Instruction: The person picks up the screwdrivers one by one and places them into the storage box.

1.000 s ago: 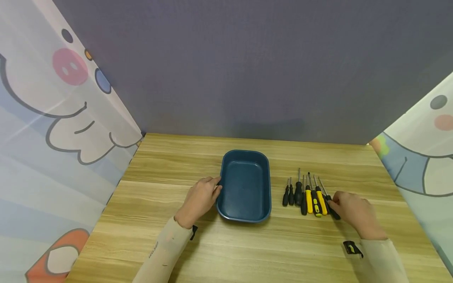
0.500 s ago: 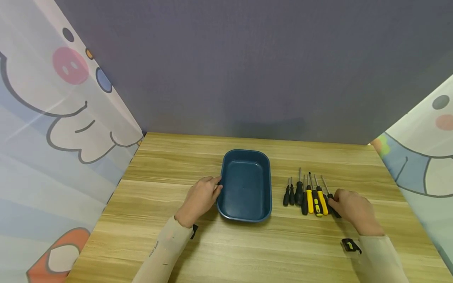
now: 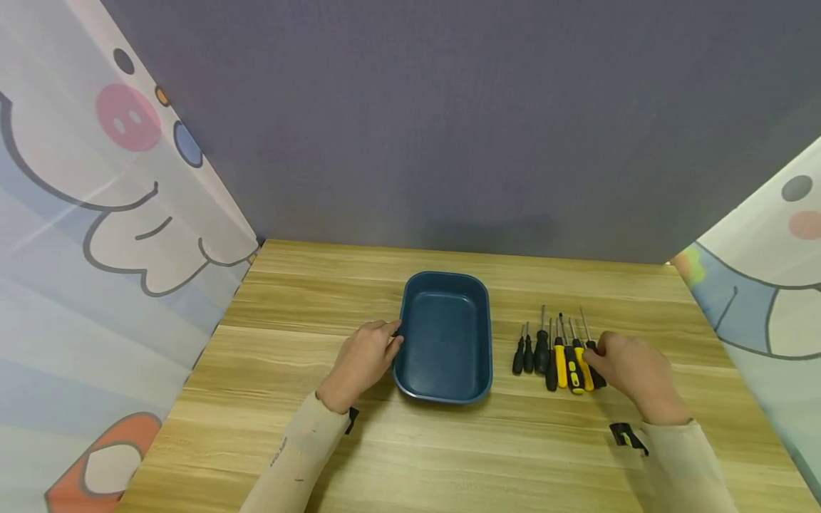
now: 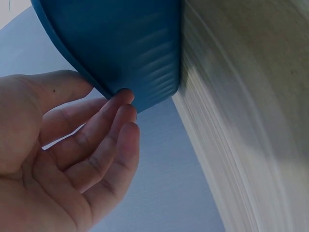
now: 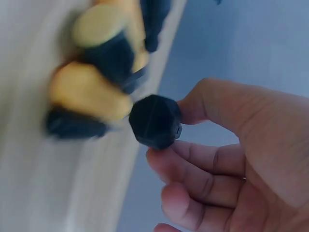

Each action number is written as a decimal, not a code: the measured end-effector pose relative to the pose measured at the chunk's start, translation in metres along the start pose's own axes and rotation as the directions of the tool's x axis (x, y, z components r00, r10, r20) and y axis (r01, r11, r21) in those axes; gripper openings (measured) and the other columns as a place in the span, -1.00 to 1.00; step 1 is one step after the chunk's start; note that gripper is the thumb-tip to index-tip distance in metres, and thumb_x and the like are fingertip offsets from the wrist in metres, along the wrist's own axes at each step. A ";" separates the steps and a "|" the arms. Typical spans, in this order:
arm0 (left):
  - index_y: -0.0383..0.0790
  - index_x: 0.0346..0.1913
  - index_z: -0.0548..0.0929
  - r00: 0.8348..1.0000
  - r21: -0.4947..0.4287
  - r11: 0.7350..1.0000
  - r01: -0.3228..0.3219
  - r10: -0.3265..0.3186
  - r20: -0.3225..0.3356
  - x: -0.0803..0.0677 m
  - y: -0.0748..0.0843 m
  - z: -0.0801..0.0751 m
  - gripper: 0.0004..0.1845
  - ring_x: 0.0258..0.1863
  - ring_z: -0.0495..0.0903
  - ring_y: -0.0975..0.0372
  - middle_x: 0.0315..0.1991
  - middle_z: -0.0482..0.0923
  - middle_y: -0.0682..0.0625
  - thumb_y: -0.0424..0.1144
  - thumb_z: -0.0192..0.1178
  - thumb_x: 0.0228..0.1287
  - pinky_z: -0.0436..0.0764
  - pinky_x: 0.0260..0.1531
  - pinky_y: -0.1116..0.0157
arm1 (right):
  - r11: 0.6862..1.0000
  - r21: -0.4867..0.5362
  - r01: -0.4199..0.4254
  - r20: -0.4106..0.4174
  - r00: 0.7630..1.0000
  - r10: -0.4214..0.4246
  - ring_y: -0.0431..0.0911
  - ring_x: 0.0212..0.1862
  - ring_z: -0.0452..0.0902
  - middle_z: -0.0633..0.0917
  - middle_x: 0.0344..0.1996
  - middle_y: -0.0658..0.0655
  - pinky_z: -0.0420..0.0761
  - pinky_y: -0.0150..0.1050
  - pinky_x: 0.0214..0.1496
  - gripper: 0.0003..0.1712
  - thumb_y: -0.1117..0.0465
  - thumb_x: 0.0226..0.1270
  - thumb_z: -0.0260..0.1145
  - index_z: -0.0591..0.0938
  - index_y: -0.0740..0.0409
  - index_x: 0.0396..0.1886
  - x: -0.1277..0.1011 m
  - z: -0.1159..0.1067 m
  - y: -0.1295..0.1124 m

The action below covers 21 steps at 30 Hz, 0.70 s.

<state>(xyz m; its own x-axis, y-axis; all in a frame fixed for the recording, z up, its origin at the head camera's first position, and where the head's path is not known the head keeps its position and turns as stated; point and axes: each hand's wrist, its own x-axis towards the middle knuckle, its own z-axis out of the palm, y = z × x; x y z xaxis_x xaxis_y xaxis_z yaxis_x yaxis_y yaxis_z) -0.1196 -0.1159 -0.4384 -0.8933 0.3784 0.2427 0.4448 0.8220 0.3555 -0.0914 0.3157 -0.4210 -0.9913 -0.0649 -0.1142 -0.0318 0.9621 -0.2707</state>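
Observation:
A dark blue tray [image 3: 408,375] lies empty at the middle of the wooden table [image 3: 449,456]. My left hand [image 3: 362,360] rests against its left wall [image 4: 140,58], straight fingers touching the rim. A row of several screwdrivers [image 3: 551,353] with black and yellow handles lies to the tray's right. My right hand [image 3: 631,370] pinches the rightmost black-handled screwdriver [image 3: 591,350] between thumb and fingers. In the right wrist view its black handle end [image 5: 155,121] sits between my fingertips, beside the yellow handles [image 5: 91,92].
Grey backdrop behind, cartoon-printed curtains [image 3: 96,214] on both sides close in the table. Bare wood lies in front of the tray and behind it.
My right hand has closed on the rightmost black screwdriver and shifted it slightly left and away from me. The left hand and the tray have not moved.

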 end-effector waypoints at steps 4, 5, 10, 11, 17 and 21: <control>-0.33 0.14 0.69 1.000 0.004 1.000 -0.003 0.003 -0.001 0.000 0.000 -0.001 -0.66 -0.24 0.69 0.06 -0.13 0.69 -0.16 -0.25 0.29 0.40 0.65 -0.35 0.20 | 1.000 -0.007 0.023 -0.004 1.000 -0.023 -0.20 -0.69 -0.04 0.15 -0.80 -0.10 0.03 -0.30 -0.64 -0.50 0.07 0.37 0.24 0.28 -0.02 -0.74 0.005 -0.009 -0.021; -0.33 0.14 0.69 1.000 0.004 1.000 -0.003 0.003 -0.001 0.000 0.000 -0.001 -0.66 -0.24 0.69 0.06 -0.14 0.69 -0.16 -0.25 0.30 0.40 0.65 -0.35 0.20 | 1.000 -0.008 0.026 -0.002 1.000 -0.026 -0.21 -0.70 -0.05 0.14 -0.81 -0.10 0.02 -0.31 -0.64 -0.50 0.07 0.37 0.24 0.28 -0.03 -0.75 0.006 -0.010 -0.026; -0.34 0.14 0.69 1.000 0.005 1.000 -0.008 0.008 -0.002 -0.001 0.001 -0.002 -0.67 -0.29 0.68 0.08 -0.18 0.69 -0.14 -0.26 0.30 0.39 0.63 -0.40 0.23 | 0.999 -0.006 0.037 0.021 0.999 -0.037 -0.22 -0.75 -0.01 0.16 -0.83 -0.11 0.01 -0.35 -0.67 -0.46 0.03 0.40 0.27 0.28 -0.04 -0.76 0.015 -0.019 -0.051; -0.34 0.14 0.69 1.000 0.005 1.000 -0.009 0.009 -0.001 -0.001 0.001 -0.002 -0.67 -0.30 0.68 0.08 -0.19 0.69 -0.14 -0.26 0.30 0.39 0.63 -0.40 0.24 | 0.999 -0.006 0.042 0.024 0.999 -0.042 -0.22 -0.75 -0.01 0.16 -0.84 -0.11 0.01 -0.35 -0.67 -0.45 0.02 0.40 0.27 0.28 -0.04 -0.76 0.017 -0.021 -0.056; -0.34 0.14 0.69 1.000 0.006 1.000 -0.006 0.006 0.003 -0.001 0.001 -0.002 -0.67 -0.29 0.68 0.07 -0.18 0.69 -0.15 -0.26 0.30 0.39 0.63 -0.39 0.23 | 0.993 -0.027 0.113 -0.006 0.994 -0.113 -0.22 -0.76 0.01 0.17 -0.84 -0.10 0.03 -0.35 -0.69 -0.45 0.03 0.39 0.31 0.30 -0.03 -0.75 0.028 -0.024 -0.085; -0.34 0.14 0.69 1.000 0.007 1.000 -0.002 0.002 0.009 0.000 0.001 -0.002 -0.67 -0.29 0.69 0.08 -0.19 0.69 -0.14 -0.26 0.29 0.40 0.63 -0.39 0.23 | 0.987 -0.036 0.155 -0.020 0.988 -0.156 -0.22 -0.75 0.00 0.16 -0.83 -0.10 0.04 -0.34 -0.67 -0.46 0.05 0.39 0.31 0.30 -0.02 -0.75 0.038 -0.024 -0.106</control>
<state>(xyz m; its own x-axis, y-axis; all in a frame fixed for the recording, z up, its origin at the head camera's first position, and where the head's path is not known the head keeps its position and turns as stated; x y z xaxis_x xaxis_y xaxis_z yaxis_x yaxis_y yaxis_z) -0.1188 -0.1160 -0.4363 -0.8929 0.3836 0.2357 0.4461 0.8242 0.3489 -0.1283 0.2174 -0.3734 -0.9767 -0.2085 -0.0514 -0.1895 0.9493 -0.2507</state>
